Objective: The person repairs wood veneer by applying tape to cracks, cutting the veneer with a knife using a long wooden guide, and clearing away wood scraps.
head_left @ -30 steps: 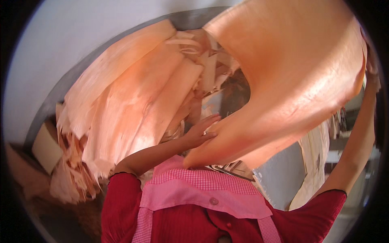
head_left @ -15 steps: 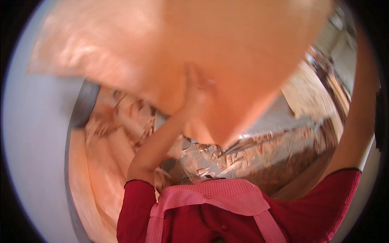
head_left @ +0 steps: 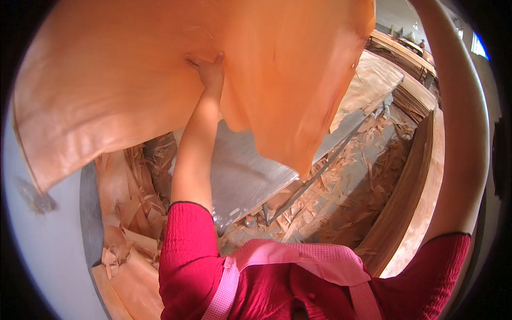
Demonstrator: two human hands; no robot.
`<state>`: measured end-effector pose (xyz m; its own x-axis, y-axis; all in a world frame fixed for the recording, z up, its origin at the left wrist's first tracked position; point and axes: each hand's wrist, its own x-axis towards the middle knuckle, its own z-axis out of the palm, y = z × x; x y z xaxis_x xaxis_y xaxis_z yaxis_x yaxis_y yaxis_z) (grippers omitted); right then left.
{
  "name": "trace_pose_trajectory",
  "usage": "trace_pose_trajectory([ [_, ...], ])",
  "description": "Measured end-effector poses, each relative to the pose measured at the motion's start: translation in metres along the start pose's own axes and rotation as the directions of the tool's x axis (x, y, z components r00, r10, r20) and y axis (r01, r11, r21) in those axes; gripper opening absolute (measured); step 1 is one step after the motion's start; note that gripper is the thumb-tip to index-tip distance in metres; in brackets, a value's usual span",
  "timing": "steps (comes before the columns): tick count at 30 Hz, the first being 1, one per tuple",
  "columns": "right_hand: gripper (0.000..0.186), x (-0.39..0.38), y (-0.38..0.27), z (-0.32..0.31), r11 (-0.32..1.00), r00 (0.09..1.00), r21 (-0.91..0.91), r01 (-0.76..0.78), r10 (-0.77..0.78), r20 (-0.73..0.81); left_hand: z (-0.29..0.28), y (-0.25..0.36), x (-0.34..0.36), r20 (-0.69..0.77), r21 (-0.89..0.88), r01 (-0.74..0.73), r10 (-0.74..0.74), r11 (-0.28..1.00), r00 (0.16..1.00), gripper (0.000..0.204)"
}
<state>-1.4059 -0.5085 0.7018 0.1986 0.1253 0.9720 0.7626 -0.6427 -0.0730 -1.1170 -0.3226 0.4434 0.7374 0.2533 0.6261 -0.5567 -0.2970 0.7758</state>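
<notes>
A large, thin orange-tan sheet of wood veneer (head_left: 277,69) hangs raised in front of me and fills much of the upper view. Its lower edge is ragged and dips to a point on the right. My left hand (head_left: 209,72) is at the sheet's middle, thumb and a finger bent around a fold of it; the other fingers are hidden. On the right my arm reaches up past the top edge, so my right hand is out of view. Below the sheet lies a grey metal-topped table (head_left: 240,170), partly covered by it.
Veneer scraps (head_left: 330,213) litter the floor beside the table. A tall veneer stack (head_left: 408,197) stands close on my right, and more veneer (head_left: 368,85) lies at the table's far end. Torn veneer (head_left: 130,213) is heaped on the left, beside a pale wall-like surface (head_left: 58,256).
The veneer sheet has swung leftward, uncovering more of the table and the floor at right. My left hand has moved up and left with it. My view has shifted too.
</notes>
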Motion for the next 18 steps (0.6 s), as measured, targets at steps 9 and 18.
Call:
trace_pose_trajectory([
  [9, 0.025, -0.044, 0.15, -0.091, 0.968, 1.0, -0.25, 0.011, -0.016, -0.021, 0.227, 0.032, 0.037, 0.493, -0.504, 0.442, -0.173, 0.742, 0.853, 0.108],
  [18, 0.021, -0.063, 0.277, -0.127, 0.96, 0.996, -0.266, -0.087, 0.082, -0.027, 0.365, 0.029, 0.14, 0.494, -0.715, 0.305, 0.146, 0.629, 0.857, 0.108],
])
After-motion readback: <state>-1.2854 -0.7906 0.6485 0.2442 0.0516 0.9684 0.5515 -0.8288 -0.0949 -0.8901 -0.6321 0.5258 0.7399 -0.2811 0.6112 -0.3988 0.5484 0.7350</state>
